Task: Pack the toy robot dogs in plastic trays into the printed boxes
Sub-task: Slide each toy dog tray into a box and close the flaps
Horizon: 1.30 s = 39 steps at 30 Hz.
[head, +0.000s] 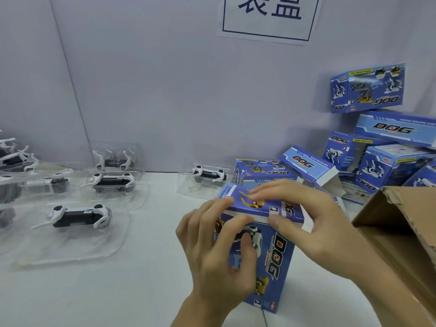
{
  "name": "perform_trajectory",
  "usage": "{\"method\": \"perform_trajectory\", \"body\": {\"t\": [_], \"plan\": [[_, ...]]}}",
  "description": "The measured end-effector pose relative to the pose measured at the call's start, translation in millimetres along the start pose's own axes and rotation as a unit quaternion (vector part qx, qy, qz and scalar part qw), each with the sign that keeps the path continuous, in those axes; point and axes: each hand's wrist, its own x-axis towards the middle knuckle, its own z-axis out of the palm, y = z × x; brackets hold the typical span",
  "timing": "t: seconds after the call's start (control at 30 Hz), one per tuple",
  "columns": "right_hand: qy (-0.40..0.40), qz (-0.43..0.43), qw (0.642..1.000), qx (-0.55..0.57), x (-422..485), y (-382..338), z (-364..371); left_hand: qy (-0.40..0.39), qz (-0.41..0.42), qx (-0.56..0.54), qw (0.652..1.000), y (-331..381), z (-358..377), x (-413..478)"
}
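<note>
Left hand (212,251) and right hand (304,220) both clamped on upright printed box (276,260). Trayed toy dogs (80,215) at 9 o'clock; cardboard carton (401,220) crowds 3 o'clock; stacked boxes (377,166) at 1 o'clock.

I read "DOG" down the side of the front box (276,258). Same "DOG" on the piled boxes (394,131), upside down on the top box (377,95). "TOP" on one right box (387,166). Wall sign (269,20): two big Chinese characters, tops cropped, can't read.
</note>
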Motion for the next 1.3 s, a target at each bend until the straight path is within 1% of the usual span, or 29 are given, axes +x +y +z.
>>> {"method": "perform_trajectory", "body": {"t": [0.1, 0.2, 0.3, 0.37, 0.47, 0.53, 0.63, 0.8, 0.97, 1.03, 1.2, 1.3], "plan": [[0.083, -0.005, 0.994, 0.076, -10.0, 9.6, 8.7, -0.018, 0.006, -0.009, 1.0, 3.8, 0.2, 0.8], [0.126, -0.007, 0.988, 0.094, -11.6, 13.2, 17.6, -0.039, 0.001, -0.015, 0.999, 8.9, 1.6, 0.7], [0.153, -0.003, 0.985, 0.081, -11.0, 12.0, 20.9, -0.044, -0.004, -0.019, 0.999, 12.2, 1.7, 0.7], [0.149, 0.004, 0.985, 0.089, -15.3, 14.2, 20.0, -0.057, 0.006, -0.015, 0.998, 14.2, 1.7, 0.6], [0.12, 0.035, 0.981, 0.151, -25.4, 19.5, 14.5, -0.074, 0.004, -0.022, 0.997, 16.9, 2.1, 1.5], [0.11, 0.049, 0.982, 0.147, -28.7, 20.6, 12.8, -0.084, -0.002, -0.03, 0.996, 18.2, 1.9, 1.6], [0.12, 0.046, 0.983, 0.132, -29.2, 18.8, 15.5, -0.091, -0.013, -0.036, 0.995, 20.4, 1.7, 1.1], [0.137, 0.028, 0.973, 0.183, -31.4, 17.6, 20.7, -0.101, -0.01, -0.043, 0.994, 25.5, 2.1, 0.3], [0.124, -0.007, 0.981, 0.149, -37.9, 23.8, 21.3, -0.097, 0.019, -0.059, 0.993, 19.9, 0.7, 1.6], [0.134, -0.015, 0.983, 0.127, -38.6, 26.2, 22.4, -0.096, 0.026, -0.074, 0.992, 17.0, 0.5, 3.0], [0.152, -0.001, 0.976, 0.155, -35.9, 27.3, 21.6, -0.114, 0.041, -0.087, 0.989, 8.7, -1.2, 6.3], [0.153, 0.005, 0.974, 0.167, -35.9, 27.4, 21.1, -0.108, 0.051, -0.079, 0.99, 7.4, -1.0, 8.0]]}}
